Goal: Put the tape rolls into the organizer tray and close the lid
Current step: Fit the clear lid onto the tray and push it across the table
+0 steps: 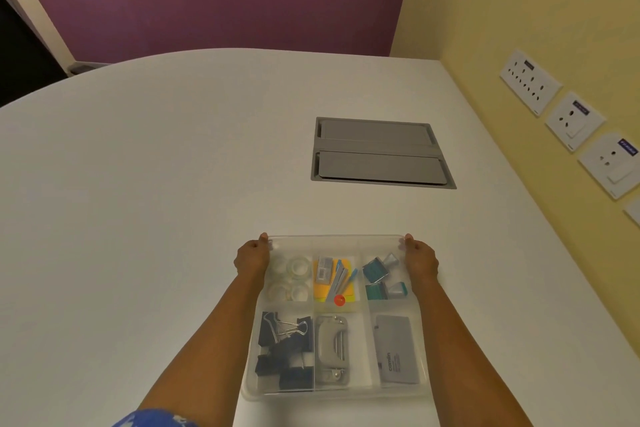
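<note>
A clear plastic organizer tray (420,388) lies on the white table in front of me, with its translucent lid (336,241) lying over it. Several clear tape rolls (292,276) sit in the tray's far left compartment, seen through the lid. My left hand (252,255) grips the lid's far left corner. At the far right corner my right hand (420,256) grips the lid in the same way. Both forearms run along the tray's two sides.
Other compartments hold black binder clips (284,347), a grey hole punch (331,347), a grey case (396,350), sticky notes (332,279) and teal staple boxes (375,276). A grey cable hatch (377,153) is set into the table beyond. Wall sockets (571,121) line the yellow wall at right.
</note>
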### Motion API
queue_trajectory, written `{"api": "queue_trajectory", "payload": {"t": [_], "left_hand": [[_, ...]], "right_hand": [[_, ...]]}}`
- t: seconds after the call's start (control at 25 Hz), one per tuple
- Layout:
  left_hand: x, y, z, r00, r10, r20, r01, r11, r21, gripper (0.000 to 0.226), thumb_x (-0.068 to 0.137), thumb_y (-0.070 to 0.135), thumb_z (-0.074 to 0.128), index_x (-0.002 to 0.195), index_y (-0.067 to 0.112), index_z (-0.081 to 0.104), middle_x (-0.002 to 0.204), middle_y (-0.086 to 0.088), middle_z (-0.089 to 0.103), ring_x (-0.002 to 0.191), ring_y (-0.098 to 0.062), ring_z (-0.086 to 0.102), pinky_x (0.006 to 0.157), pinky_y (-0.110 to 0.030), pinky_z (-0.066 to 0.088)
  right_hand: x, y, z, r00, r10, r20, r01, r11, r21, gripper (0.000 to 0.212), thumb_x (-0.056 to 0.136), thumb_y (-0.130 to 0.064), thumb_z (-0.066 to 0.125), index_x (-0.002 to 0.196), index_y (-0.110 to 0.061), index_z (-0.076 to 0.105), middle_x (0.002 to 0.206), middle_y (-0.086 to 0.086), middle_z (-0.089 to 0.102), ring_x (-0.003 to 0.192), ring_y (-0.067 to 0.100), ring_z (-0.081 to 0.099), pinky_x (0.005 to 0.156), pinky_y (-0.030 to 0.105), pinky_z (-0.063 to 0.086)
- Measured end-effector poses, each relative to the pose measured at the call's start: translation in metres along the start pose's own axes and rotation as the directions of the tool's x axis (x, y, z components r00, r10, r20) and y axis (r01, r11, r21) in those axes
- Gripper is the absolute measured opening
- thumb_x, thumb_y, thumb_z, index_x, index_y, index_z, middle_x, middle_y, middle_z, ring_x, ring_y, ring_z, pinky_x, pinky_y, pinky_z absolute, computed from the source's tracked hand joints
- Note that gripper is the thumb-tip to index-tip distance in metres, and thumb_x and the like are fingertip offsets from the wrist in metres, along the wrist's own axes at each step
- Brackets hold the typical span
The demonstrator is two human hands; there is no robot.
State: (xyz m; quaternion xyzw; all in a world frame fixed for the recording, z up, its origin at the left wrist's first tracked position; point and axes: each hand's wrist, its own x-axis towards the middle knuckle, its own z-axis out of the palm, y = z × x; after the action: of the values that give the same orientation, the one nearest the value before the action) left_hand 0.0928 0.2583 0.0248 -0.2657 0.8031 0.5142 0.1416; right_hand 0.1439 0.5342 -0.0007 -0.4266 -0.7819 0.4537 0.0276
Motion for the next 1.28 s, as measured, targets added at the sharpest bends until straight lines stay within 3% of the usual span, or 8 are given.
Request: {"api": "queue_trajectory", "payload": {"t": [0.08, 0.24, 0.6, 0.8, 0.96, 1.28], "left_hand": [[0.001, -0.001, 0.0, 1.0, 0.003, 0.01, -0.003, 1.0, 0.008, 0.049, 0.099, 0.038, 0.038, 0.123, -0.003, 0.053, 0.13, -0.024, 0.055, 0.12, -0.04, 0.051, 0.103, -0.044, 0.041], [0.004, -0.003, 0.0, 1.0, 0.006, 0.014, -0.006, 1.0, 0.021, 0.05, 0.098, 0.038, 0.038, 0.124, -0.002, 0.052, 0.131, -0.023, 0.055, 0.121, -0.04, 0.05, 0.104, -0.045, 0.04], [0.002, -0.006, 0.003, 0.999, 0.045, -0.018, -0.045, 0.999, 0.0, 0.047, 0.099, 0.036, 0.037, 0.12, -0.002, 0.055, 0.127, -0.023, 0.057, 0.117, -0.039, 0.052, 0.102, -0.043, 0.041], [-0.006, -0.007, -0.005, 0.991, 0.125, -0.043, -0.125, 0.992, 0.01, 0.038, 0.1, 0.025, 0.04, 0.122, 0.0, 0.056, 0.129, -0.021, 0.057, 0.118, -0.038, 0.053, 0.102, -0.042, 0.043], [-0.018, -0.019, -0.016, 0.987, 0.157, -0.033, -0.156, 0.987, 0.036, 0.028, 0.099, 0.019, 0.041, 0.109, 0.006, 0.063, 0.123, -0.021, 0.061, 0.104, -0.035, 0.057, 0.093, -0.038, 0.047], [-0.062, -0.06, -0.03, 0.991, 0.131, -0.03, -0.132, 0.99, -0.039, 0.035, 0.098, 0.021, 0.046, 0.121, -0.001, 0.059, 0.126, -0.02, 0.06, 0.114, -0.038, 0.056, 0.102, -0.045, 0.044]], "right_hand": [[0.006, -0.001, -0.002, 0.991, 0.07, 0.115, -0.075, 0.996, 0.045, 0.053, 0.098, -0.046, 0.034, 0.122, -0.008, 0.059, 0.132, 0.017, 0.058, 0.118, 0.036, 0.054, 0.109, 0.045, 0.04], [0.012, 0.005, -0.007, 0.953, 0.108, 0.281, -0.173, 0.961, 0.215, 0.048, 0.094, -0.049, 0.044, 0.119, -0.013, 0.063, 0.133, 0.014, 0.058, 0.12, 0.033, 0.053, 0.109, 0.046, 0.039], [0.017, 0.002, -0.006, 0.964, 0.123, 0.235, -0.164, 0.973, 0.163, 0.05, 0.091, -0.05, 0.048, 0.119, -0.012, 0.062, 0.132, 0.015, 0.057, 0.118, 0.035, 0.053, 0.109, 0.048, 0.039], [0.002, 0.009, -0.015, 0.976, -0.001, 0.219, -0.026, 0.992, 0.122, 0.057, 0.092, -0.048, 0.048, 0.132, -0.008, 0.048, 0.139, 0.015, 0.05, 0.124, 0.034, 0.049, 0.111, 0.048, 0.038], [-0.015, 0.023, -0.024, 0.982, -0.003, 0.191, -0.023, 0.99, 0.136, 0.049, 0.094, -0.04, 0.049, 0.131, -0.007, 0.05, 0.137, 0.015, 0.052, 0.123, 0.034, 0.051, 0.109, 0.047, 0.04], [-0.06, 0.067, -0.04, 0.98, 0.012, 0.197, -0.043, 0.987, 0.152, 0.05, 0.093, -0.043, 0.051, 0.125, -0.005, 0.056, 0.129, 0.017, 0.058, 0.117, 0.036, 0.055, 0.105, 0.05, 0.043]]}}
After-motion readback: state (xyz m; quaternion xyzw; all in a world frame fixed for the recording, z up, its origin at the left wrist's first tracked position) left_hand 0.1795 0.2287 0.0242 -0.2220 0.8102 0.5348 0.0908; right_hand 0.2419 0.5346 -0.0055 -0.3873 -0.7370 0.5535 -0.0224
